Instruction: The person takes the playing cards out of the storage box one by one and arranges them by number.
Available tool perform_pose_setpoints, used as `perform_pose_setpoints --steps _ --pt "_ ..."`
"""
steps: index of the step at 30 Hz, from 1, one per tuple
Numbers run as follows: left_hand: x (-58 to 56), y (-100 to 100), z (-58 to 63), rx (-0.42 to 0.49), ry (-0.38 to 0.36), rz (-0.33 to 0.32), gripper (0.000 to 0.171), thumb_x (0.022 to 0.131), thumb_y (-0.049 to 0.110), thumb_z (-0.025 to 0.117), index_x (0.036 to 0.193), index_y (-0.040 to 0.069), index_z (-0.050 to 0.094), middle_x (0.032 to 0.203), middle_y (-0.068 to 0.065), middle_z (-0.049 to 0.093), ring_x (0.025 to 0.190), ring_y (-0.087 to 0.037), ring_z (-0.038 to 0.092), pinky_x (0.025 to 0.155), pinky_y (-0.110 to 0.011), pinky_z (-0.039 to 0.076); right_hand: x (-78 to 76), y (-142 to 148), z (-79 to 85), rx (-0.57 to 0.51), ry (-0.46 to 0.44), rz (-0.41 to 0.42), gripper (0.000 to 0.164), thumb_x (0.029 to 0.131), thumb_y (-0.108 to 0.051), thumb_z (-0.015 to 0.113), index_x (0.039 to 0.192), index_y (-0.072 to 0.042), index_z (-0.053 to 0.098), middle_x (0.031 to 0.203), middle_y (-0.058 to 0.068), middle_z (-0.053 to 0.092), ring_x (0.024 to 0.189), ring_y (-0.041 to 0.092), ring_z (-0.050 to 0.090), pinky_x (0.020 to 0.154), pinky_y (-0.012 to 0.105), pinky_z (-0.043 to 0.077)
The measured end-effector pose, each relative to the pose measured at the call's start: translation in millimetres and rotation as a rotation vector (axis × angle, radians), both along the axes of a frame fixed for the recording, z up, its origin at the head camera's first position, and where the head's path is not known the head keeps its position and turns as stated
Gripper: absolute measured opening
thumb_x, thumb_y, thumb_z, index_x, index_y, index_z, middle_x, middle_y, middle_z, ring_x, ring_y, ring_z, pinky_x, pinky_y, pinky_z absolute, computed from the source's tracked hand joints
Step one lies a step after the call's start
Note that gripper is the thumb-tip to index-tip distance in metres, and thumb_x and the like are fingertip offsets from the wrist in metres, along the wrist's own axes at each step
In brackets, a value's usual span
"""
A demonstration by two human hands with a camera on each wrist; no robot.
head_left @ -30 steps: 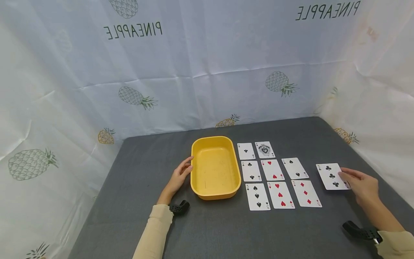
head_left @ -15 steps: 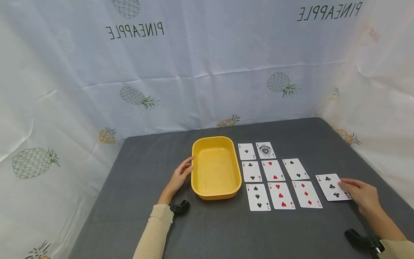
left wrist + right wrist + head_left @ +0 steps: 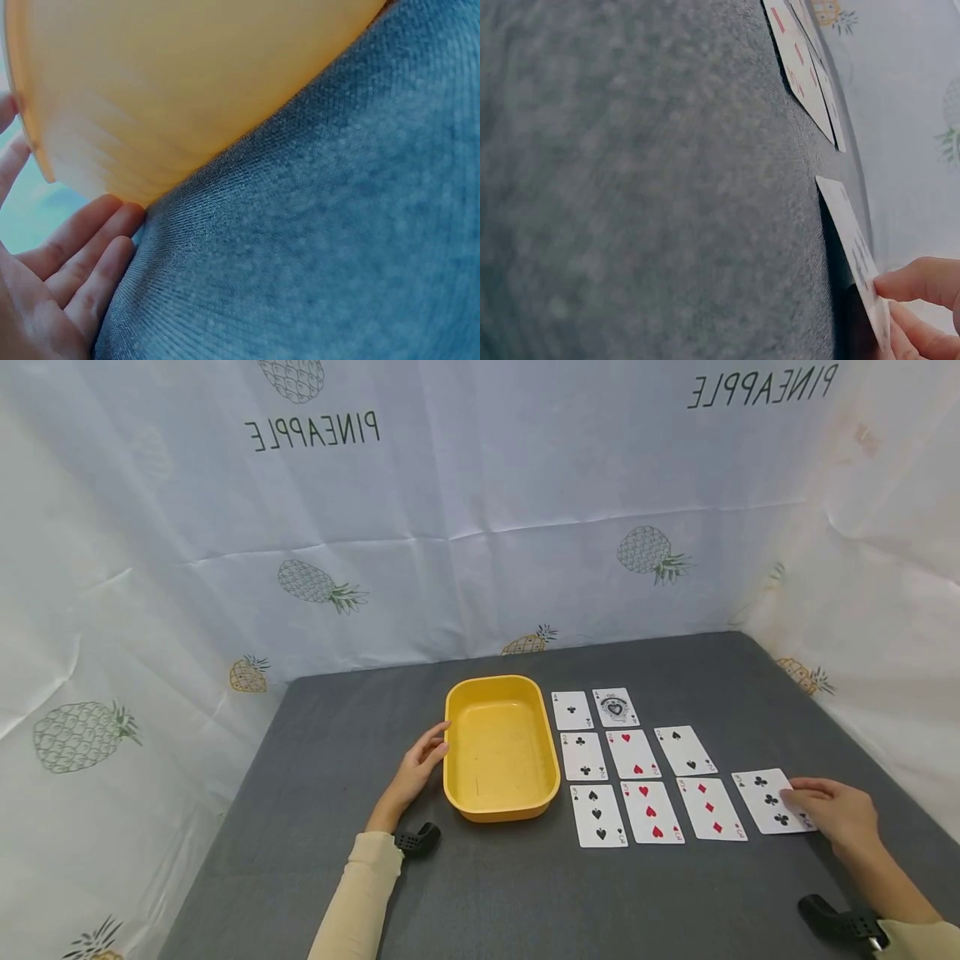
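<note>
At the right end of the lowest card row, my right hand [image 3: 836, 812] pinches the three of clubs [image 3: 763, 799] by its right side. In the right wrist view the thumb lies on the card's face, and a dark shadow shows beneath the card [image 3: 847, 225]. To its left is the three of diamonds [image 3: 710, 808], then the three of hearts [image 3: 651, 812] and the three of spades [image 3: 597, 816]. My left hand [image 3: 408, 774] rests against the left side of a yellow tray [image 3: 498, 747], its fingers extended along the wall in the left wrist view.
Behind the threes lie the two of clubs [image 3: 583, 756], two of hearts [image 3: 633, 753] and two of spades [image 3: 684, 750]. Two aces, the ace of clubs [image 3: 572, 710] and another ace [image 3: 616, 707], form the back row. Pineapple-print curtains [image 3: 465, 585] border the grey table [image 3: 345, 743].
My right hand has brought the three of clubs toward the near side, down into line with the other threes. The left hand and tray have stayed put.
</note>
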State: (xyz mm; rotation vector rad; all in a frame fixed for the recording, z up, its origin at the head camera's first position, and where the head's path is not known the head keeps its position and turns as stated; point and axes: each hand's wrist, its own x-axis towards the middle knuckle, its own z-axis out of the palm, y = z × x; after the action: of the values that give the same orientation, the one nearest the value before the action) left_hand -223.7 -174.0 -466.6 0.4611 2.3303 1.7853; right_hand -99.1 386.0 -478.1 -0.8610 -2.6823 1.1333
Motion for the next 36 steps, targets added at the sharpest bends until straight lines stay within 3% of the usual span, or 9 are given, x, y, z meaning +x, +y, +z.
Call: perform_pose_setpoints --steps 2,4,8,10,17,24,28,32,36 --pt "0.1 0 -0.1 0.003 0.001 -0.001 0.049 0.101 0.019 0.048 0.148 0.011 0.038 0.137 -0.025 0.051 0.125 -0.037 0.052 0.112 -0.051 0.037 0.3 -2 1.6 0.040 0.006 0.004 0.049 0.090 -0.029 0.063 0.117 0.013 0.059 0.059 -0.019 0.064 0.062 -0.007 0.043 0.064 0.024 0.034" --pt "0.3 1 -0.4 0.000 0.002 0.000 0.049 0.102 0.020 0.048 0.148 0.012 0.038 0.137 -0.025 0.051 0.125 -0.037 0.052 0.112 -0.051 0.037 0.1 -2 2.8 0.066 0.008 0.002 0.048 0.090 -0.028 0.064 0.115 0.013 0.060 0.062 -0.005 0.070 0.076 0.007 0.052 0.074 0.031 0.032" --pt "0.5 2 -0.6 0.003 0.005 -0.002 0.049 0.101 0.019 0.048 0.148 0.011 0.038 0.138 -0.025 0.051 0.126 -0.037 0.051 0.112 -0.051 0.037 1.5 -6 3.1 0.137 0.016 0.016 0.043 0.089 -0.025 0.065 0.109 0.013 0.062 0.096 0.030 0.069 0.102 0.043 0.046 0.078 0.043 0.027" --pt "0.5 2 -0.2 0.002 0.005 -0.004 0.049 0.102 0.019 0.048 0.148 0.011 0.038 0.138 -0.025 0.051 0.126 -0.037 0.051 0.112 -0.051 0.038 2.5 -7 3.4 0.175 0.015 0.017 0.041 0.088 -0.024 0.066 0.106 0.013 0.064 0.108 0.036 0.063 0.101 0.046 0.047 0.076 0.042 0.028" --pt "0.2 1 -0.6 -0.018 0.020 -0.001 0.049 0.102 0.017 0.047 0.149 0.009 0.036 0.138 -0.025 0.051 0.124 -0.036 0.053 0.111 -0.049 0.039 4.9 -9 7.7 0.243 -0.060 0.041 0.043 0.084 -0.032 0.071 0.096 0.009 0.068 0.104 0.035 0.063 0.083 0.037 0.055 0.062 0.032 0.031" --pt "-13.1 -2 -27.8 -0.005 0.034 0.033 0.047 0.102 0.017 0.046 0.148 0.013 0.038 0.137 -0.023 0.052 0.123 -0.034 0.053 0.111 -0.051 0.038 4.2 -9 3.2 0.243 -0.047 0.034 0.040 0.085 -0.028 0.069 0.097 0.010 0.068 0.101 0.034 0.064 0.083 0.038 0.056 0.062 0.033 0.031" --pt "-14.4 -1 -32.2 -0.009 0.056 0.051 0.046 0.102 0.021 0.048 0.147 0.016 0.041 0.133 -0.020 0.055 0.117 -0.026 0.057 0.108 -0.047 0.041 2.3 -9 5.7 0.256 -0.021 0.022 0.038 0.087 -0.026 0.066 0.097 0.011 0.067 0.097 0.033 0.066 0.082 0.038 0.056 0.063 0.033 0.029" --pt "-14.6 0 -33.7 -0.010 0.059 0.054 0.046 0.101 0.023 0.049 0.146 0.019 0.042 0.133 -0.019 0.056 0.117 -0.025 0.058 0.107 -0.046 0.042 -1.0 -13 11.9 0.262 -0.005 0.033 0.042 0.089 -0.028 0.063 0.100 0.012 0.066 0.090 0.030 0.068 0.074 0.028 0.055 0.064 0.033 0.029" --pt "-14.9 0 -33.6 -0.009 0.041 0.054 0.046 0.101 0.023 0.050 0.146 0.019 0.042 0.136 -0.018 0.054 0.121 -0.029 0.055 0.109 -0.048 0.040 -8.9 -23 20.2 0.244 0.049 0.109 0.049 0.095 -0.034 0.056 0.102 0.014 0.065 0.074 0.021 0.069 0.061 0.013 0.054 0.064 0.031 0.030"
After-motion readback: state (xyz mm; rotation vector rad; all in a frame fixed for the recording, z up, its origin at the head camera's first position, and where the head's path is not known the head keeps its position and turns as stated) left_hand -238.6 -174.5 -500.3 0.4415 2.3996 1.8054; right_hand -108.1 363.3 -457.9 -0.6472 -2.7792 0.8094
